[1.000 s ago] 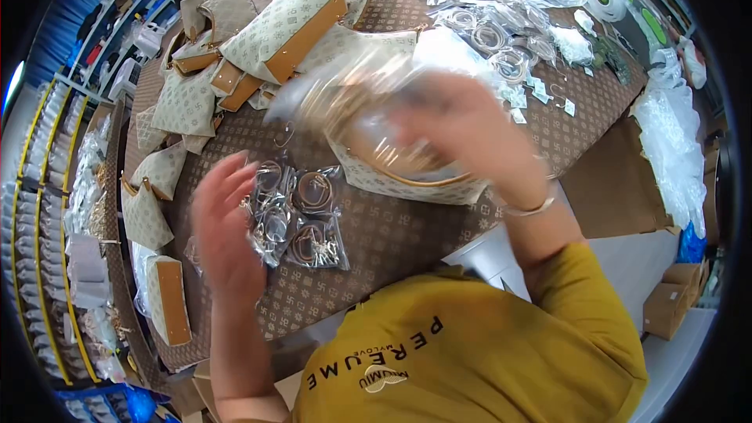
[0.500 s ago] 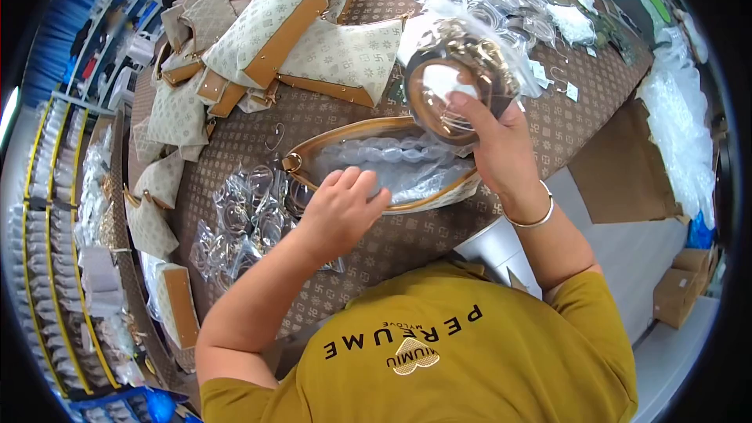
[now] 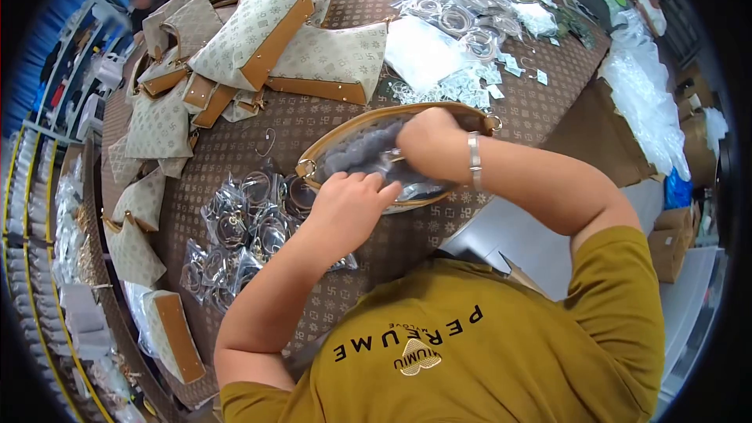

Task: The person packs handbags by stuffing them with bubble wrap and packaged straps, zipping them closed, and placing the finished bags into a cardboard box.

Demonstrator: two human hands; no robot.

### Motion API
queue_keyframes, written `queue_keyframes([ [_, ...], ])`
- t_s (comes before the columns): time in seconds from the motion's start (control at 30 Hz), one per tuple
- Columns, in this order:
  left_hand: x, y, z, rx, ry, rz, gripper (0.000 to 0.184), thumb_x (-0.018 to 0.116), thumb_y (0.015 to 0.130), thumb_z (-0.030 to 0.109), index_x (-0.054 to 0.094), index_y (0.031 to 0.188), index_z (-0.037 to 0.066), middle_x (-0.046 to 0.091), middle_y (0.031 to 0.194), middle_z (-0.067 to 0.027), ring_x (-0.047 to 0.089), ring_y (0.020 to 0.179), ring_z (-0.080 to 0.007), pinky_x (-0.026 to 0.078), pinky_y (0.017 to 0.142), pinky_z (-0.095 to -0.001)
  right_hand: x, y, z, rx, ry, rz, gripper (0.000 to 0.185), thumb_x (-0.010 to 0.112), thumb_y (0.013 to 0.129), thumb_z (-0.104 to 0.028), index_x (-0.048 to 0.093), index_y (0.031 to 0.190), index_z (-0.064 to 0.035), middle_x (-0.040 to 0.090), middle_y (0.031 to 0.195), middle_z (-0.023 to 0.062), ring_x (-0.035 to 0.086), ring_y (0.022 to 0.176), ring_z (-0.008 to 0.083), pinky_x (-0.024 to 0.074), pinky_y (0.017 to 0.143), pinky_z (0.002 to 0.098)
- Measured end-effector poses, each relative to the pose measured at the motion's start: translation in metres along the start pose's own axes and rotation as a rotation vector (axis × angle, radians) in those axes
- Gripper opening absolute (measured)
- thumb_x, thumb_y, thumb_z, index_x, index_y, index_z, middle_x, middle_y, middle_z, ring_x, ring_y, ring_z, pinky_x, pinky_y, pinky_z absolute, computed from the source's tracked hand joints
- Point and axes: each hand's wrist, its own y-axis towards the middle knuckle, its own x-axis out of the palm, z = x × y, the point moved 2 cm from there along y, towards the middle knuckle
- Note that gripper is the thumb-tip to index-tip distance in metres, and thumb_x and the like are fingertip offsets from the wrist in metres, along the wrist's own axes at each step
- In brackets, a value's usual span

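An open handbag (image 3: 313, 158) with a patterned pale body and tan rim lies in front of me, with clear padding inside. My left hand (image 3: 352, 202) has its fingers curled over the near rim. My right hand (image 3: 429, 139) is reaching inside, its back and wrist showing and its fingers hidden. Beneath it are clear plastic and a small gold-coloured glint; I cannot make out what, if anything, it holds. Left of the bag is a pile of coiled straps in clear packets (image 3: 235, 227).
Several patterned handbags (image 3: 258, 35) are piled at the far left. More packets of coiled straps (image 3: 454, 12) lie at the back, near a white sheet (image 3: 423, 55) and small tags (image 3: 478, 78). Bubble wrap (image 3: 646, 102) hangs at the right edge, above a cardboard box (image 3: 670, 247).
My right hand, which held a packet with a coiled brown strap above the handbag, has moved down into it. The packet is no longer plainly visible. My left hand remains at the near rim.
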Motion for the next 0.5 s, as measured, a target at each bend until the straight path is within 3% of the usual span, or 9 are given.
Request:
queue_keyframes([
  [0.07, 0.002, 0.0, 0.002, 0.015, 0.035, -0.039, 0.03, 0.056, 0.071, 0.008, 0.055, 0.101, 0.011, 0.057, 0.084, -0.0036, 0.057, 0.085, -0.0205, 0.042, 0.071, -0.0314, 0.021, 0.038, -0.024, 0.025, -0.035, -0.001, 0.016, 0.059, 0.074, -0.014, 0.071, 0.085, -0.0121, 0.068, 0.089, 0.0051, 0.065, 0.083, 0.0215, 0.0502, 0.067, 0.0318],
  [0.13, 0.009, 0.0, 0.005, 0.007, 0.059, -0.11, 0.029, 0.057, 0.073, 0.01, 0.054, 0.102, 0.01, 0.057, 0.087, -0.005, 0.057, 0.087, -0.0216, 0.043, 0.073, -0.032, 0.051, 0.077, -0.029, -0.109, 0.06, -0.116, 0.022, 0.062, 0.075, -0.016, 0.069, 0.095, -0.0094, 0.065, 0.1, 0.01, 0.063, 0.09, 0.0242, 0.0511, 0.07, 0.0324],
  [0.2, 0.005, -0.002, 0.003, 0.014, 0.086, -0.13, 0.029, 0.058, 0.074, 0.011, 0.054, 0.102, 0.009, 0.057, 0.088, -0.0057, 0.057, 0.087, -0.0221, 0.043, 0.074, -0.0324, 0.029, 0.064, -0.019, -0.071, 0.121, -0.129, 0.022, 0.061, 0.075, -0.016, 0.069, 0.094, -0.0085, 0.065, 0.097, 0.0115, 0.063, 0.089, 0.0251, 0.0505, 0.07, 0.0334],
  [0.27, -0.008, -0.01, -0.005, 0.031, -0.074, 0.121, 0.029, 0.058, 0.076, 0.015, 0.054, 0.103, 0.008, 0.057, 0.093, -0.0069, 0.056, 0.091, -0.0237, 0.043, 0.078, -0.0343, 0.002, 0.042, -0.011, -0.025, 0.258, -0.159, 0.022, 0.059, 0.075, -0.016, 0.068, 0.092, -0.0067, 0.065, 0.092, 0.0145, 0.063, 0.086, 0.0269, 0.0492, 0.071, 0.0353],
  [0.33, -0.02, -0.014, -0.016, 0.052, -0.164, 0.272, 0.029, 0.059, 0.077, 0.017, 0.054, 0.104, 0.007, 0.057, 0.095, -0.0075, 0.056, 0.093, -0.0245, 0.043, 0.081, -0.0353, -0.008, 0.002, 0.012, -0.139, 0.572, 0.328, 0.028, 0.059, 0.077, -0.018, 0.063, 0.101, -0.0041, 0.064, 0.091, 0.0173, 0.062, 0.083, 0.0288, 0.0482, 0.072, 0.0363],
  [0.4, -0.032, -0.019, -0.026, 0.047, -0.215, 0.368, 0.033, 0.059, 0.079, 0.02, 0.053, 0.109, 0.006, 0.057, 0.101, -0.0079, 0.054, 0.098, -0.0257, 0.042, 0.085, -0.0355, -0.022, -0.054, 0.036, 0.056, 0.756, 0.704, 0.032, 0.06, 0.078, -0.019, 0.059, 0.107, -0.0043, 0.063, 0.091, 0.0173, 0.061, 0.079, 0.0295, 0.0474, 0.071, 0.0353],
  [0.47, -0.032, -0.009, -0.025, 0.051, -0.25, 0.415, 0.036, 0.059, 0.08, 0.022, 0.052, 0.111, 0.006, 0.057, 0.105, -0.0082, 0.053, 0.1, -0.0264, 0.042, 0.088, -0.0356, -0.009, -0.083, 0.062, 0.323, 0.758, 0.855, 0.03, 0.059, 0.079, -0.018, 0.059, 0.106, -0.0044, 0.063, 0.089, 0.0169, 0.059, 0.076, 0.0306, 0.047, 0.07, 0.0356],
  [0.5, -0.027, 0.007, -0.024, 0.086, -0.275, 0.351, 0.038, 0.058, 0.081, 0.023, 0.051, 0.114, 0.007, 0.055, 0.109, -0.0084, 0.051, 0.103, -0.0267, 0.041, 0.089, -0.0367, 0.001, -0.088, 0.065, 0.334, 0.755, 0.857, 0.03, 0.059, 0.079, -0.018, 0.059, 0.106, -0.0044, 0.063, 0.089, 0.0169, 0.059, 0.076, 0.0306, 0.047, 0.07, 0.0356],
])
